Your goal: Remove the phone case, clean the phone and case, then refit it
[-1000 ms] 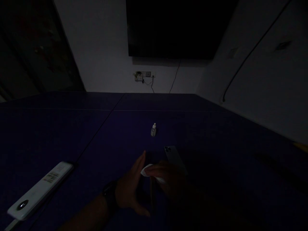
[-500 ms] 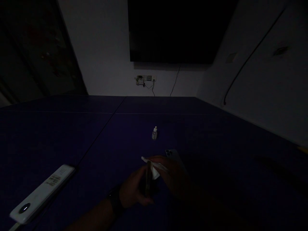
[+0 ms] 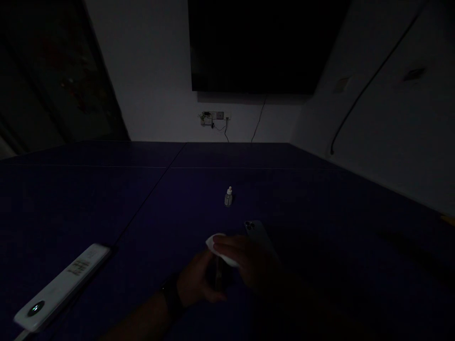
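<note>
In my left hand [image 3: 194,282], with a dark band at the wrist, a thin dark slab [image 3: 218,274] stands nearly edge-on; the dim light hides what kind of thing it is. My right hand [image 3: 252,265] is closed on a white wipe [image 3: 212,242], which lies over the slab's upper end. Just beyond the right hand, a phone [image 3: 262,234] rests back up on the dark blue surface, its lower part hidden by that hand. A small dropper bottle [image 3: 228,199] with a white top stands upright farther away.
At the left lies a long white device [image 3: 64,286] with a round dark display and a cord at its near end. A large dark screen [image 3: 263,45] hangs on the far wall, above wall sockets [image 3: 215,115] and cables. A dark seam crosses the blue surface [image 3: 170,199].
My right hand has brought the wipe over the slab's top, and its fingers have shifted slightly left. The left hand stays nearly where it was.
</note>
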Demonstrator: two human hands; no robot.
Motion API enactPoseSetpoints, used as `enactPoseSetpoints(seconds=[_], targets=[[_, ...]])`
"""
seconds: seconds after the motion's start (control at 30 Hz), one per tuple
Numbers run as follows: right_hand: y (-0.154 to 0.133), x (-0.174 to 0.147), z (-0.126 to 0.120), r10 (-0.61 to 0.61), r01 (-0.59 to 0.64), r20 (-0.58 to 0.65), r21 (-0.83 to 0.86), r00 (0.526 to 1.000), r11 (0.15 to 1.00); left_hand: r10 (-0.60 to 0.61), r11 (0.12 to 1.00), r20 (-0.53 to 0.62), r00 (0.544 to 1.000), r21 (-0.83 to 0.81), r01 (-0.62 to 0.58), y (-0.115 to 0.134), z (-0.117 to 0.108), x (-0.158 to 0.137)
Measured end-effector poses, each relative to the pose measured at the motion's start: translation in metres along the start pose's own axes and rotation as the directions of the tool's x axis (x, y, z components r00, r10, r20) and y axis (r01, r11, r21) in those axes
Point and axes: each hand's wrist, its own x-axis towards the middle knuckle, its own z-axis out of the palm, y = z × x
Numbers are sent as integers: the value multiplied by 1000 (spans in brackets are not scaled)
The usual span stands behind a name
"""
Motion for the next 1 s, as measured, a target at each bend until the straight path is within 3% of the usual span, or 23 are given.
enactPoseSetpoints(seconds=[0.17,0.23,0.3,0.4,0.5,0.6,0.7,0.77,0.9,0.93,1.0], targets=[[15,15,2,313,-304,-31,164,949,938,-40,998,-8,999,-56,39,4,-1,2],[14,14,3,371,-353,-61,197,927,915,-50,997,2,999,-55,50,4,-1,2],[11,9,4,313,-288,-117,190,942,938,-48,997,12,999,-64,48,2,0,1],[3,1,2,82,-68,-153,93,985,993,-8,997,-23,1000,-79,6,-1,2,0],[-4,-4,1,-65,64,-19,-35,998,997,-20,996,-70,997,-84,14,-2,4,-2],[-2,-4,2,-63,66,40,-72,997,995,-25,997,-73,997,-73,20,1,3,-2],[5,3,5,55,-53,-68,28,996,998,-35,998,-28,999,-61,33,6,1,-1],[7,9,6,229,-214,-110,137,967,967,-50,996,-13,999,-74,48,8,0,0],[6,14,8,581,-548,-59,267,812,793,-36,996,-1,999,-85,36,7,0,2],[6,13,8,604,-571,-51,272,795,775,-32,996,4,999,-79,32,6,0,2],[5,11,7,542,-508,-88,250,836,824,-25,997,8,1000,-76,25,4,0,2]])
